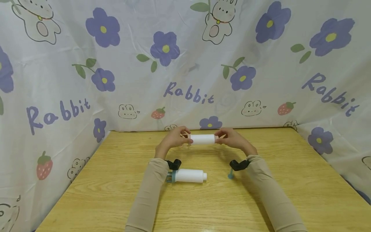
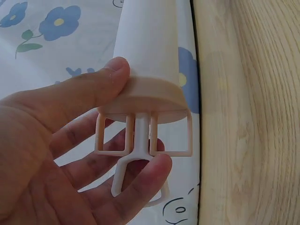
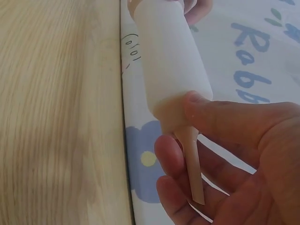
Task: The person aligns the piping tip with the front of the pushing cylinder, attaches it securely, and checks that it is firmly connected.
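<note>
Both hands hold a large white plastic syringe [image 1: 203,139] level above the far part of the table. My left hand [image 1: 175,138] grips its peach collar [image 2: 145,96], thumb on the barrel's edge. The fingers curl behind the collar's two square loops [image 2: 173,153] and the white plunger ring [image 2: 119,176]. At the other end my right hand [image 1: 232,138] pinches the nozzle end, with the thumb over the barrel's shoulder. A narrow peach nozzle [image 3: 191,164] points out between the right hand's fingers. The far sides of both grips are hidden.
A second white syringe [image 1: 189,176] with a teal collar lies on the wooden table [image 1: 203,206], partly behind the left wrist. A small teal nozzle [image 1: 230,176] is near the right wrist camera [image 1: 240,165]. Behind the table hangs a patterned cloth [image 1: 185,71].
</note>
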Demonstrator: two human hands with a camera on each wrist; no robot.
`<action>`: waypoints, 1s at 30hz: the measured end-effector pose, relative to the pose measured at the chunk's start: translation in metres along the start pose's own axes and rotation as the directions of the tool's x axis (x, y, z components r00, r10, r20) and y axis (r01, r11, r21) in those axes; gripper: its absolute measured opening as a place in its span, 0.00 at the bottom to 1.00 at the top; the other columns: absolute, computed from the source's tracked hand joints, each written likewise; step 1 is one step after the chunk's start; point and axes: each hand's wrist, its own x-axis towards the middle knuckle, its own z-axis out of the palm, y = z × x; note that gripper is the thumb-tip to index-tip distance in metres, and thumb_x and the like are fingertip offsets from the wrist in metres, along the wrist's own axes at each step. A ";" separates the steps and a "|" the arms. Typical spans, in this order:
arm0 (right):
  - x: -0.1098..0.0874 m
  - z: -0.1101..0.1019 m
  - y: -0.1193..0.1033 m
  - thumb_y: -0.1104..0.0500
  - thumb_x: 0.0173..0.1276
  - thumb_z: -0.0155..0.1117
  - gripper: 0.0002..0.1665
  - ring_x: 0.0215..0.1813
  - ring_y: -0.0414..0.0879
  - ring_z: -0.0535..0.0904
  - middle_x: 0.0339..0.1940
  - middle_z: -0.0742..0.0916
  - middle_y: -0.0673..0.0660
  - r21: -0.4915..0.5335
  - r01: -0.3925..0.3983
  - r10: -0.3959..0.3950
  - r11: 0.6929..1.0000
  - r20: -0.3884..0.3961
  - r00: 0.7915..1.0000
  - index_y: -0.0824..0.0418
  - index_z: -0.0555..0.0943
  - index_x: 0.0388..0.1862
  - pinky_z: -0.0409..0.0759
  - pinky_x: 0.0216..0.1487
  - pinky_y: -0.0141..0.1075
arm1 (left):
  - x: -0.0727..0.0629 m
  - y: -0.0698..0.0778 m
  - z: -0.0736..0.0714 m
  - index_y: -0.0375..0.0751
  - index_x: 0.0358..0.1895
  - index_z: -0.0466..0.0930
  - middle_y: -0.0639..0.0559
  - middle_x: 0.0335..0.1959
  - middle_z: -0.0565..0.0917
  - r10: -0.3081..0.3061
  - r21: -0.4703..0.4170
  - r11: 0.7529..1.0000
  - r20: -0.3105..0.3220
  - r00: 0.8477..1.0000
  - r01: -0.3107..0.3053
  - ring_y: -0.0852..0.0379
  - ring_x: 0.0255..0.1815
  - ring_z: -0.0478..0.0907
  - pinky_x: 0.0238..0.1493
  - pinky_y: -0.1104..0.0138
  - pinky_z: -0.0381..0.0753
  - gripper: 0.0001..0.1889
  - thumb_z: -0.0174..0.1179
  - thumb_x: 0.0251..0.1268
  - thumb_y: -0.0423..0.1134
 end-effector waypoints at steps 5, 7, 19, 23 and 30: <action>0.001 0.006 0.002 0.62 0.71 0.64 0.19 0.45 0.54 0.84 0.52 0.84 0.69 -0.017 0.008 -0.008 1.000 -0.006 1.000 0.71 0.78 0.57 0.82 0.43 0.40 | 0.002 -0.003 0.004 0.41 0.54 0.80 0.43 0.46 0.80 0.000 0.068 0.998 0.012 1.000 -0.001 0.48 0.49 0.80 0.42 0.61 0.82 0.20 0.72 0.60 0.41; 0.002 0.008 0.004 0.62 0.71 0.64 0.19 0.46 0.56 0.84 0.51 0.84 0.69 -0.028 0.013 -0.013 1.000 0.003 1.000 0.72 0.78 0.56 0.81 0.43 0.39 | 0.003 -0.003 0.007 0.39 0.54 0.79 0.43 0.47 0.81 -0.004 0.103 0.995 0.039 0.999 0.000 0.48 0.48 0.79 0.43 0.61 0.82 0.20 0.71 0.61 0.39; 0.003 0.012 0.016 0.66 0.67 0.66 0.18 0.51 0.61 0.81 0.49 0.85 0.69 -0.025 0.033 -0.032 0.999 0.033 0.999 0.73 0.78 0.53 0.80 0.46 0.37 | 0.006 -0.004 0.014 0.37 0.54 0.80 0.37 0.53 0.83 0.002 0.149 0.989 0.082 0.997 -0.014 0.43 0.56 0.79 0.58 0.53 0.79 0.18 0.69 0.61 0.34; 0.002 0.013 0.022 0.67 0.68 0.65 0.17 0.51 0.62 0.81 0.49 0.85 0.71 -0.012 0.044 -0.044 0.999 0.046 0.998 0.74 0.78 0.53 0.81 0.48 0.39 | 0.005 -0.004 0.015 0.38 0.57 0.79 0.37 0.57 0.81 -0.008 0.164 0.986 0.145 0.989 -0.016 0.42 0.60 0.77 0.61 0.52 0.78 0.19 0.67 0.63 0.37; 0.005 0.017 0.033 0.65 0.70 0.64 0.16 0.55 0.62 0.81 0.51 0.85 0.69 -0.022 -0.005 0.006 1.000 0.063 0.998 0.73 0.79 0.53 0.79 0.58 0.49 | 0.002 0.000 0.014 0.40 0.62 0.76 0.39 0.68 0.74 -0.025 0.168 0.986 0.217 0.976 -0.012 0.41 0.71 0.69 0.69 0.49 0.71 0.22 0.63 0.69 0.45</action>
